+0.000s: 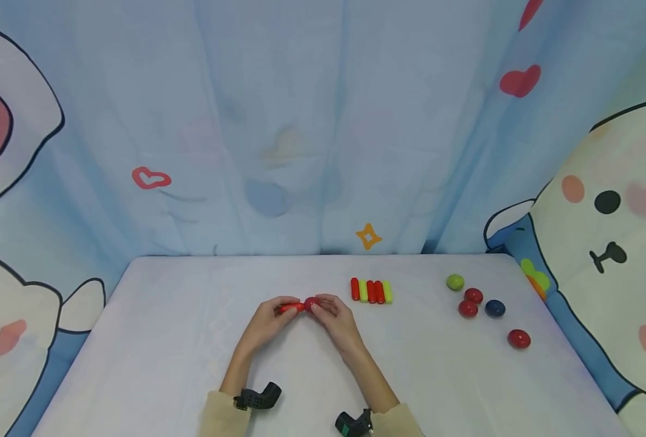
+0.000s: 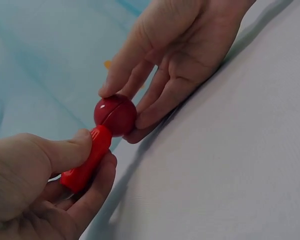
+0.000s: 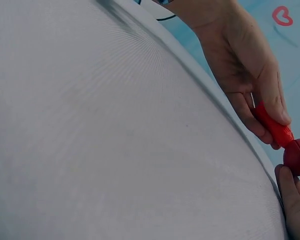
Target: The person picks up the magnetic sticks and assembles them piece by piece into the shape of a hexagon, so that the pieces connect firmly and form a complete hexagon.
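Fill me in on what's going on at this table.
A person's left hand pinches a red stick while the right hand holds a dark red ball against its end. Whether the two are joined is unclear. To the right, five other sticks, red and yellow-green, lie side by side, with five loose balls farther right.

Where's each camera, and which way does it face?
Head: on the head, looking forward and down at the table; left hand and right hand show.
Left wrist: worn there, facing the red stick and red ball; both hands show.
Right wrist: worn there, facing mostly table; both hands show at right.
Shared: both wrist views show stick touching ball.
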### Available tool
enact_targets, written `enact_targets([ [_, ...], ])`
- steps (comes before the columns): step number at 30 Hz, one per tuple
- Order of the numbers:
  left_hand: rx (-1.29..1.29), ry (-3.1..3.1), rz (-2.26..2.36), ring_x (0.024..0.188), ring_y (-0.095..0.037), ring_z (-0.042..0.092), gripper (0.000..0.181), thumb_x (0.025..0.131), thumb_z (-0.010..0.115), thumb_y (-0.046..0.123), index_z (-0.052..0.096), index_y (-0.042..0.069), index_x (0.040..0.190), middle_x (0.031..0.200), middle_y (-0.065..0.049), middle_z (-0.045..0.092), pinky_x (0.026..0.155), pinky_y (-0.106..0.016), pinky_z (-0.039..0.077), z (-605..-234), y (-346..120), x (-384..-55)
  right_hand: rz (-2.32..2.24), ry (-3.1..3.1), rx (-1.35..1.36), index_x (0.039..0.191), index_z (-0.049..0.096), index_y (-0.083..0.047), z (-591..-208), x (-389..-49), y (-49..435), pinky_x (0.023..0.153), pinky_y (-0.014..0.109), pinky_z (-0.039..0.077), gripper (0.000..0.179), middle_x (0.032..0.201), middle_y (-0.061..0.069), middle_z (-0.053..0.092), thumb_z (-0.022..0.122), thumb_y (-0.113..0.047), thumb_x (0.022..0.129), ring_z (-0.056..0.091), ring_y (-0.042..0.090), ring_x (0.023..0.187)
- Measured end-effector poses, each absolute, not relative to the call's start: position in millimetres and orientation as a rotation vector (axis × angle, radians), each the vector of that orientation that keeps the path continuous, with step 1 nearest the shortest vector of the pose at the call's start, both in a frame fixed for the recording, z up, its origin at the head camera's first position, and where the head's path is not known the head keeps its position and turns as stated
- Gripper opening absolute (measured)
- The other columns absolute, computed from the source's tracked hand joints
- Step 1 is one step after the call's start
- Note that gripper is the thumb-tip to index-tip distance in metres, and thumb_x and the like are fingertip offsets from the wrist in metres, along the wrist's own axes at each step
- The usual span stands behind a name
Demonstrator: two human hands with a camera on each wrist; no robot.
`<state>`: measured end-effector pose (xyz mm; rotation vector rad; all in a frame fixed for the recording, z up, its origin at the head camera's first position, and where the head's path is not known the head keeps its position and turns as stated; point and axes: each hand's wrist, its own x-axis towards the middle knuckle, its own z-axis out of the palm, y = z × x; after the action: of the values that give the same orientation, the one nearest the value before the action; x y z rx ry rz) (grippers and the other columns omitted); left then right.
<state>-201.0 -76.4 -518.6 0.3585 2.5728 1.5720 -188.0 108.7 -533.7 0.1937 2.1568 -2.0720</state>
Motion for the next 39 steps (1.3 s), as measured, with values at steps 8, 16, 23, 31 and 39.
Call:
enact_targets([
  [8, 0.368, 2.564, 1.561, 0.113, -0.025, 0.061, 0.030, 0.094, 0.063, 0.026, 0.067, 0.011, 0.120, 0.120, -0.009, 0.068, 0.098, -0.048, 0.049, -519.1, -72.9, -205.8, -2.187, 2.016, 0.148, 0.131, 0.055, -0.004, -530.8, -191.6, 111.4, 0.095, 0.031, 0.051, 0.043, 0.134, 0.015, 0.056, 0.057, -0.031, 0.098, 0.062, 0.023, 0.118],
  [16, 0.274, 2.487, 1.650, 0.080, -0.015, 0.061, 0.029, 0.097, 0.058, 0.022, 0.065, 0.010, 0.123, 0.100, -0.010, 0.068, 0.077, -0.029, 0.051, -518.9, -78.9, -205.0, -2.075, 2.116, 0.159, 0.129, 0.057, -0.009, -524.5, -193.2, 116.8, 0.092, 0.029, 0.054, 0.041, 0.129, 0.012, 0.062, 0.057, -0.034, 0.097, 0.065, 0.021, 0.113],
  [23, 0.265, 2.429, 1.760, 0.074, -0.016, 0.060, 0.034, 0.102, 0.050, 0.026, 0.062, 0.007, 0.127, 0.088, -0.015, 0.066, 0.069, -0.024, 0.051, -514.8, -84.8, -205.5, -2.032, 2.270, 0.173, 0.126, 0.059, -0.009, -507.5, -200.4, 147.7, 0.092, 0.027, 0.054, 0.034, 0.122, 0.010, 0.066, 0.056, -0.027, 0.099, 0.068, 0.021, 0.108],
  [31, 0.237, 2.406, 1.721, 0.080, -0.018, 0.059, 0.039, 0.095, 0.062, 0.035, 0.063, 0.017, 0.129, 0.100, -0.012, 0.067, 0.068, -0.026, 0.051, -512.9, -84.7, -202.7, -2.099, 2.314, 0.228, 0.126, 0.057, 0.001, -498.4, -204.7, 190.1, 0.091, 0.026, 0.054, 0.032, 0.124, 0.020, 0.062, 0.053, -0.019, 0.100, 0.066, 0.015, 0.101],
  [39, 0.144, 2.386, 1.738, 0.102, -0.024, 0.057, 0.041, 0.082, 0.076, 0.036, 0.069, 0.025, 0.121, 0.123, -0.007, 0.064, 0.072, -0.031, 0.055, -515.3, -87.6, -201.2, -1.935, 2.484, 0.496, 0.131, 0.055, -0.007, -495.8, -203.7, 223.4, 0.090, 0.018, 0.052, 0.038, 0.126, 0.014, 0.062, 0.049, -0.030, 0.101, 0.061, 0.020, 0.108],
])
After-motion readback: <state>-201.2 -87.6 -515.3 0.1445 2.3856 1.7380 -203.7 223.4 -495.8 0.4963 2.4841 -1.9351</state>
